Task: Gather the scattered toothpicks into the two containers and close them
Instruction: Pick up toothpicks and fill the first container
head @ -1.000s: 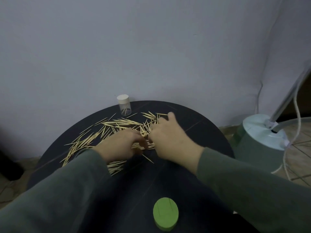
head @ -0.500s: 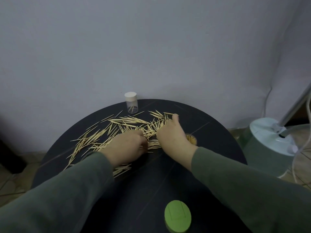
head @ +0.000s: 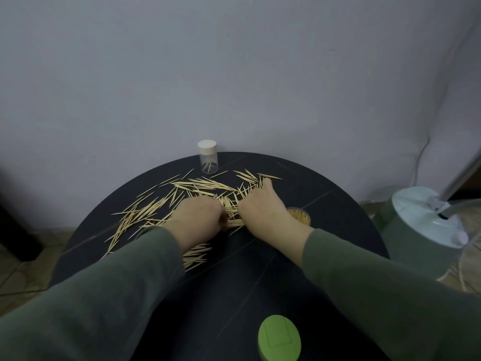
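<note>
On the round dark worktop (head: 260, 277), seen from the head camera, loose toothpicks (head: 203, 187) lie scattered in a wide band from about 9 o'clock round to 1 o'clock, with a smaller cluster (head: 195, 256) just under the left wrist. Both hands sit near the centre, almost touching. The left hand (head: 197, 217) has its fingers curled under, and a small bundle of toothpicks (head: 234, 224) sticks out from them toward 3 o'clock, into the gap between the hands. The right hand (head: 265, 209) lies knuckles-up with its thumb stretched toward 12 o'clock over the scatter; its fingers are bent down at the same bundle, hidden under the hand, so I cannot tell whether they pinch it or only press on it.

Just beside the right wrist, at 3 o'clock, stands an open jar (head: 299, 216) packed with upright toothpicks. At 12 o'clock, on the far edge, stands a clear jar (head: 207, 160) with a white cap on, a few toothpicks inside. At 6 o'clock, near the close edge, lies a green lid (head: 279, 337). Off the worktop at 3 o'clock stands a pale green appliance (head: 426, 227).
</note>
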Motion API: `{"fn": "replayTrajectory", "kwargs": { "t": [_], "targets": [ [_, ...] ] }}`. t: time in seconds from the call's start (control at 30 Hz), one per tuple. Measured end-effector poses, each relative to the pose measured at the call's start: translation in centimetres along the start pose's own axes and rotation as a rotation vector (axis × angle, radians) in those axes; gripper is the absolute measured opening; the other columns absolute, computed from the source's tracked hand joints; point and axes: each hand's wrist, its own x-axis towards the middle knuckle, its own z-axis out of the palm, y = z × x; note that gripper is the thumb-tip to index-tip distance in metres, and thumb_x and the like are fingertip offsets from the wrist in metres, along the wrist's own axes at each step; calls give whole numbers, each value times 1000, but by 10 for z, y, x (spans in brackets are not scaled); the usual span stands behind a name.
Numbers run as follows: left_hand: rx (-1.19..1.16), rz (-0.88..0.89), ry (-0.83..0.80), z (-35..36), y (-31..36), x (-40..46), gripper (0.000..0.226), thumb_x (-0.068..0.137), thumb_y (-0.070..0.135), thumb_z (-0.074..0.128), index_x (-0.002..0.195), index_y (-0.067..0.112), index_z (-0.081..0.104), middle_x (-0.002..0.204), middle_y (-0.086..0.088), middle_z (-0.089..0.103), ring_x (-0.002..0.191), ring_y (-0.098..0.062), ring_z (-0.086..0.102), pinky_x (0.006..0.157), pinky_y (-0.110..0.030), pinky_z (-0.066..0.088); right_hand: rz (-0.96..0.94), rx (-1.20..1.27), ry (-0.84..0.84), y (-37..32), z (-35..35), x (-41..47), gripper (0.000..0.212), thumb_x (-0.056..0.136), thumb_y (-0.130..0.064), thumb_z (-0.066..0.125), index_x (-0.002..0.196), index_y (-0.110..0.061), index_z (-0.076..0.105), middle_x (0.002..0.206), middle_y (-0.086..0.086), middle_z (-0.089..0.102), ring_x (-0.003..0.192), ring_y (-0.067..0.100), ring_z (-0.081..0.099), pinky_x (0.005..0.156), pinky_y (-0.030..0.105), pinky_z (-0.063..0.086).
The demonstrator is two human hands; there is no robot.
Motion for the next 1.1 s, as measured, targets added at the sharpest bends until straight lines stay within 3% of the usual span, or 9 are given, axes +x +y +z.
{"fn": "replayTrajectory", "kwargs": {
  "t": [0.27,0.67,1.1],
  "targets": [
    [20,-45,-36,-3,3,-3,24,94,33,55,115,29,67,110,5,65,104,-16,61,87,-33,53,-86,-29,-15,-6,0,-6,13,94,-27,55,84,-18,52,85,-2,57,94,22,57,105,53,25],
    [99,-68,-82,-9,8,-12,24,97,30,52,117,22,63,108,1,63,102,-17,61,86,-33,54,-70,-9,31,-8,-8,-13,26,97,-21,51,73,-16,43,71,-1,44,98,22,57,105,50,25],
    [77,-89,-66,-5,3,-21,23,99,26,46,113,21,63,105,2,63,97,-17,62,78,-31,53,-41,-29,5,-8,-4,-12,14,96,-23,53,84,-16,51,79,-1,52,97,22,57,106,51,24]
  ]
}}
